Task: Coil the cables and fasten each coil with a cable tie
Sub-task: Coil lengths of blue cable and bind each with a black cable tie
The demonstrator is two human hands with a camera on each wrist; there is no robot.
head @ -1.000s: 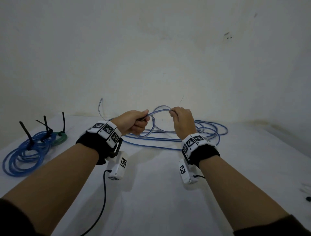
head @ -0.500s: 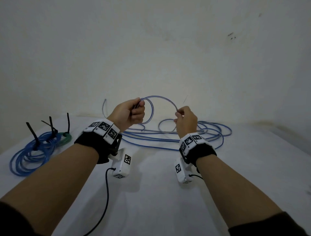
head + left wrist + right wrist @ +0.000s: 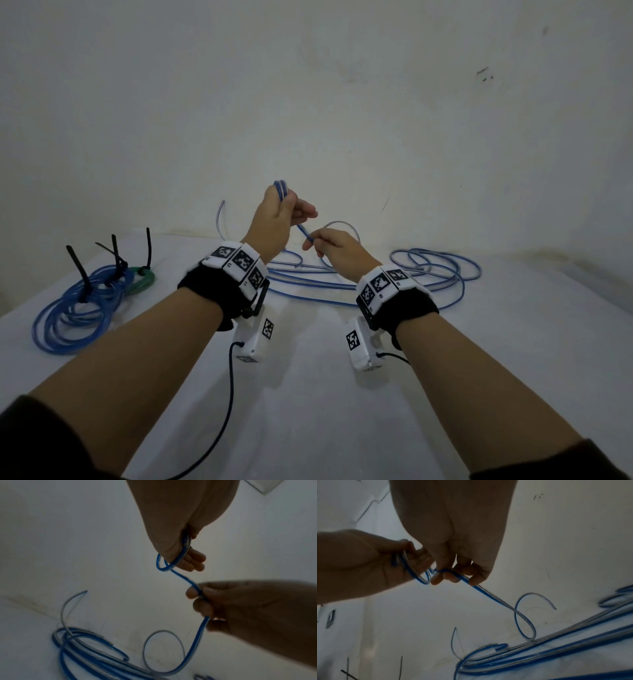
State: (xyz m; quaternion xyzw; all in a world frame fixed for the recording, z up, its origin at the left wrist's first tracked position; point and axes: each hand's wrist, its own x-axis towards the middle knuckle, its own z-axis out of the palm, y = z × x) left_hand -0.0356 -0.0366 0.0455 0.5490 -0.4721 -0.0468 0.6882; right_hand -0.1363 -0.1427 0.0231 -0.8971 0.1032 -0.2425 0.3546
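A long blue cable (image 3: 435,274) lies in loose loops on the white table near the wall. My left hand (image 3: 277,212) is raised above the table and grips a small loop of this blue cable (image 3: 171,563) in its curled fingers. My right hand (image 3: 329,243), just below and to the right of it, pinches the same blue cable (image 3: 464,580) a short way down. From there the cable runs down in a curl to the loose pile (image 3: 89,649). A coiled blue cable (image 3: 75,308) with black cable ties (image 3: 78,270) standing up from it lies at the far left.
A small green coil (image 3: 142,279) with a black tie sits beside the tied blue coil. A free cable end (image 3: 219,219) curves up by the wall. A black lead (image 3: 226,404) hangs from the left wrist unit. Bare white table (image 3: 325,411) lies in front.
My left hand has risen and turned, drawing the wide loop down into a small one in its grip. My right hand has moved closer to it along the cable.
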